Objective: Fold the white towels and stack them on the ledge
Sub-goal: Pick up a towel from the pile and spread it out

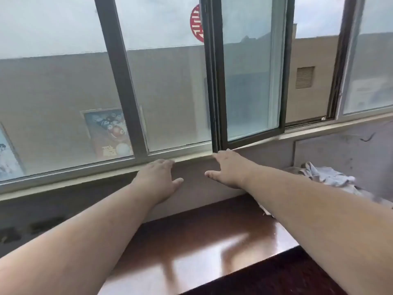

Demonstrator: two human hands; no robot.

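Grip: both hands flat, holding nothing | left hand (158, 177), right hand (228, 169) | towels (327, 175) crumpled, far right

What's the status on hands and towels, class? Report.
Left hand and right hand open, empty, stretched toward the window. Towels crumpled, unfolded, far right on ledge. Nothing blocking.

Crumpled white towels (331, 177) on ledge (202, 241)

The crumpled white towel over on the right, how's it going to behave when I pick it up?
The towel lies in loose, uneven folds, so it will probably go floppy and drape from the hand. It looks like thin cloth, likely light. Bunched as it is, it may unfurl and trail when lifted.
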